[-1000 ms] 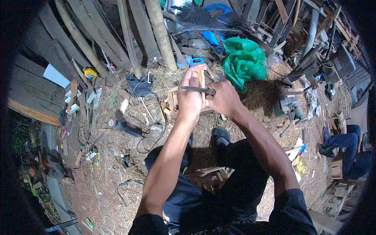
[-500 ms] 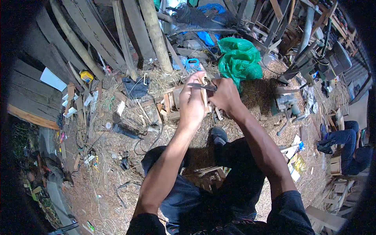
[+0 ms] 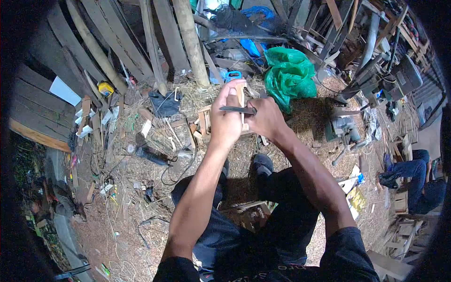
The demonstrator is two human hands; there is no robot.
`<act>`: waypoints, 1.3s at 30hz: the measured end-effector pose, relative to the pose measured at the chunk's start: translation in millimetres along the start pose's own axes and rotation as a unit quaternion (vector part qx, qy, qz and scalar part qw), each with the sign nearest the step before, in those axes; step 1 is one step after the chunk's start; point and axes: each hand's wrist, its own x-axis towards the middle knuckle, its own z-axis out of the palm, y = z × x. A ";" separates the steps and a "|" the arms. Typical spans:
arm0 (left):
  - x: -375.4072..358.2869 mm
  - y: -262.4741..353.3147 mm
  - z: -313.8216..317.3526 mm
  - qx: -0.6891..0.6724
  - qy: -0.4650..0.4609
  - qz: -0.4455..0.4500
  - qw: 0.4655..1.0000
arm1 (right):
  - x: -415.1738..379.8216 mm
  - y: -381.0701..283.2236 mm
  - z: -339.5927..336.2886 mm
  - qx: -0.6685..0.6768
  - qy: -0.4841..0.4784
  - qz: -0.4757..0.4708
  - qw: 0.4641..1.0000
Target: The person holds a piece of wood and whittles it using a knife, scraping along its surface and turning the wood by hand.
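My left hand (image 3: 226,120) is closed around a narrow piece of pale wood (image 3: 242,101), held upright with its end near the fingertips. My right hand (image 3: 267,118) is closed on a knife with a dark blade (image 3: 236,110); its fingers cover the handle. The blade lies across the wood and points left over my left hand, close to the thumb. Below and behind the hands stands a small wooden frame (image 3: 205,123), partly hidden by my left hand.
A green plastic sheet (image 3: 291,77) lies beyond my right hand. At left on the littered floor is a black cylindrical power tool (image 3: 152,156). A yellow tape measure (image 3: 105,89) sits by the planks. Machinery (image 3: 345,129) stands at right, with a seated person (image 3: 416,174) beyond.
The knife has moved slightly down and left across the wood, and its blade now lies more level. Both hands remain closed, with the right hand shifted slightly left.
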 end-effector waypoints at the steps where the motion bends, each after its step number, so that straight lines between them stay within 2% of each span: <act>1: -0.4 -1.5 -1.5 0.012 -0.005 -0.001 1.000 | -0.3 0.4 -0.2 -0.003 0.000 0.003 1.000; 4: -3.5 -7.1 2.2 0.030 0.005 0.037 0.999 | -1.3 1.3 -3.3 -0.014 0.004 0.015 1.000; 8: -13.3 7.0 6.0 0.003 -0.012 -0.026 1.000 | -1.3 8.4 -1.8 -0.015 0.020 0.023 0.999; 12: -12.6 -2.5 7.3 -0.030 0.003 0.012 0.999 | 0.8 10.5 1.3 -0.027 0.019 0.029 0.999; 15: -19.0 -3.6 8.1 -0.039 0.010 0.019 0.999 | 0.5 17.5 1.8 -0.003 0.030 -0.019 0.999; 21: -26.1 0.4 12.2 -0.064 0.017 0.012 0.998 | 11.5 24.6 -1.0 0.008 -0.016 0.032 0.999; 22: -19.0 -7.5 8.7 -0.017 0.021 0.089 0.996 | 11.0 21.4 1.0 0.014 -0.018 0.044 0.999; 25: -8.7 -6.0 -6.0 0.044 0.007 0.049 0.998 | 4.8 7.5 2.3 0.056 -0.029 -0.012 0.998; 28: -4.8 -6.5 -5.2 0.032 0.011 0.071 0.997 | 2.0 0.6 4.4 0.061 -0.002 -0.016 0.998; 32: -13.2 0.3 1.1 0.005 0.002 0.049 0.999 | 4.0 21.6 17.4 0.040 0.038 -0.024 0.998; 39: -20.4 -0.7 10.4 -0.048 -0.004 0.027 0.999 | 4.4 25.2 2.8 0.004 0.023 -0.038 0.999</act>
